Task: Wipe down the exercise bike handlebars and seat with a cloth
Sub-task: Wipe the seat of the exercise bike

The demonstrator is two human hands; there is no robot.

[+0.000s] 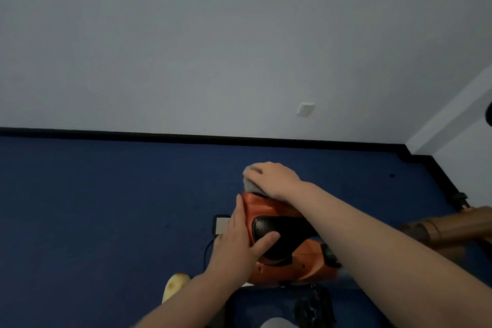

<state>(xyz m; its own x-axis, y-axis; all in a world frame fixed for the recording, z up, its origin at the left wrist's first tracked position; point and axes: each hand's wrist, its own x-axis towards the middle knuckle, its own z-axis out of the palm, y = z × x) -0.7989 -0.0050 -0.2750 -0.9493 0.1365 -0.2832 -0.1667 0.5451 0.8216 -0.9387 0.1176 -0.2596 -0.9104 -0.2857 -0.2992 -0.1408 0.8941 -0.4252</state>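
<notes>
The grey cloth point(250, 184) sits bunched at the far end of the orange and black seat point(269, 231) of the exercise bike, low in the middle of the head view. The right hand point(271, 178) lies on top of the cloth with its fingers curled down over it, its grip closed around the fabric and pressing it onto the seat's far tip. Only a small grey edge of the cloth shows past the fingers and under the palm.

The left hand point(237, 245) holds the seat from the left side: its straight fingers run along the orange edge, and its thumb presses on the black perforated pad in the middle, so the seat is pinched between thumb and fingers. Both bare forearms reach in from the bottom of the view, the right one crossing over the seat's right side.

Below the seat the orange body of the bike point(295, 271) continues down to the dark blue floor point(106, 208). A small grey box with a black cable point(221, 225) lies on the floor just left of the left hand. A brown tube point(447, 229) lies at the right edge. Beyond, a black skirting runs under a pale wall with 1 white socket point(305, 108).
</notes>
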